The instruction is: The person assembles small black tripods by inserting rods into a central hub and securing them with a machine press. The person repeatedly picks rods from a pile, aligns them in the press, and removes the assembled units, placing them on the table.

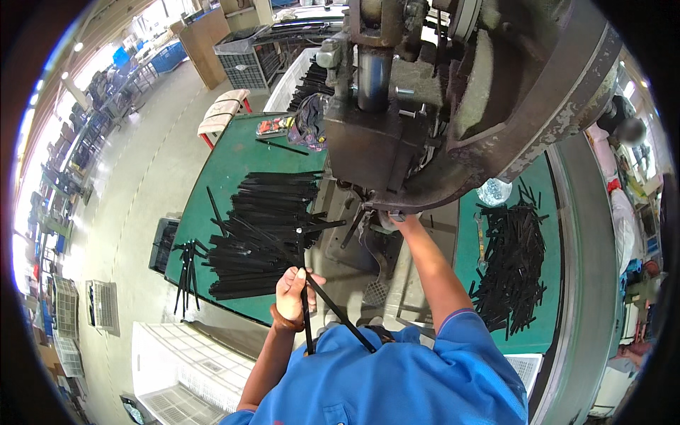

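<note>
Just slender, straight black strips [341, 314]

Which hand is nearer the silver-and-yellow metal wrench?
The right hand: left of that wrench, at the dark metal machine; the left hand is farther left, holding thin black strips.

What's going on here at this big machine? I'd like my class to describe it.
A person in a blue shirt is working at a heavy metal machine. The left hand grips thin black strips; the right hand is up under the machine's head, its grip mostly hidden. Long black pieces lie piled to the left, and shorter ones are heaped to the right, beside a wrench.
</note>
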The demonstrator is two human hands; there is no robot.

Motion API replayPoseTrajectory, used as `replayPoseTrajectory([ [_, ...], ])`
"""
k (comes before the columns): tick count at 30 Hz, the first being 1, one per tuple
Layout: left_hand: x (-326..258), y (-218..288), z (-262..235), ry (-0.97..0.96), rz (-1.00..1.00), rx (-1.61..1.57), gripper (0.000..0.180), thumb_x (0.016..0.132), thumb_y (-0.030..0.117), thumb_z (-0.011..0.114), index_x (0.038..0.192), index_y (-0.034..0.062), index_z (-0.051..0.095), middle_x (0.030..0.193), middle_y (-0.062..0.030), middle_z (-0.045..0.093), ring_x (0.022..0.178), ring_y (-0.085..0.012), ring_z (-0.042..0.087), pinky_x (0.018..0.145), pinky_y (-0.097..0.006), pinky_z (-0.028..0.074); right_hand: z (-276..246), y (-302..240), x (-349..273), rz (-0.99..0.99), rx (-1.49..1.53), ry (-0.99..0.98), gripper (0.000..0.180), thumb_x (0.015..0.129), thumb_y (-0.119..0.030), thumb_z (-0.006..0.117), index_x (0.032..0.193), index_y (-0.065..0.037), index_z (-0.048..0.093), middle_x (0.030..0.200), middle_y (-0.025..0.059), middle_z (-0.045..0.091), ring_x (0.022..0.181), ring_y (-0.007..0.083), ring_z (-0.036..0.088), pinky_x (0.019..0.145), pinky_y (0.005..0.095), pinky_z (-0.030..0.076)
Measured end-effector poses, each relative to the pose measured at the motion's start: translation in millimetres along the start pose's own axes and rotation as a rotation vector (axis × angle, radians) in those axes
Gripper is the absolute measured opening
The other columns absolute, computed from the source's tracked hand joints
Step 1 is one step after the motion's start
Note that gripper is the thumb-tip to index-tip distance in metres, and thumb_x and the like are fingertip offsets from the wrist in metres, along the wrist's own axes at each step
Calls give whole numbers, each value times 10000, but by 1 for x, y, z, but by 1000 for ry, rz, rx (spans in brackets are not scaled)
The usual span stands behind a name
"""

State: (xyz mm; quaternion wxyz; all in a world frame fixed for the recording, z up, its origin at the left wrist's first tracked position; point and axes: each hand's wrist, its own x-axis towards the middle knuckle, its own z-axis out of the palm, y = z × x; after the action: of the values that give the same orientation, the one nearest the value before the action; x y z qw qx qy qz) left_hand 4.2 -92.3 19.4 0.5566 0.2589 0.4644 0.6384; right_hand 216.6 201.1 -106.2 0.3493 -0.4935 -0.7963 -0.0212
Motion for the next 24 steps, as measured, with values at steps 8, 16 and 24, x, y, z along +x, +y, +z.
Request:
replayPoseTrajectory([
  [8, 8, -13, 16, -137, -130, -34, 152, 963, 181, 453, 976, 45, 520, 813, -130, 651, 429, -90, 474, 408, -217, 414, -9, 31, 11, 30, 59, 80, 223, 802, -91, 604, 1017, -33, 588, 1012, 93, 618, 906, 205, 586, 784, 345, 482],
  [16, 19, -16, 21, -210, -265, -16, 134, 960, 160, 446, 980, 51, 522, 827, -129, 662, 431, -83, 477, 402, -215, 390, -48, 3, -15, 146, 697, -34, 158, 808, -88, 619, 956, -32, 614, 887, 73, 636, 797, 190, 601, 720, 334, 487],
  [24, 18, -19, 13, -236, -295, -65, 165, 971, 182, 434, 1006, 33, 497, 829, -127, 657, 440, -79, 491, 409, -205, 403, -112, -105, 7, 530, 1051, -357, 204, 865, -199, 635, 755, -31, 604, 618, 24, 592, 548, 91, 561, 524, 243, 473],
])
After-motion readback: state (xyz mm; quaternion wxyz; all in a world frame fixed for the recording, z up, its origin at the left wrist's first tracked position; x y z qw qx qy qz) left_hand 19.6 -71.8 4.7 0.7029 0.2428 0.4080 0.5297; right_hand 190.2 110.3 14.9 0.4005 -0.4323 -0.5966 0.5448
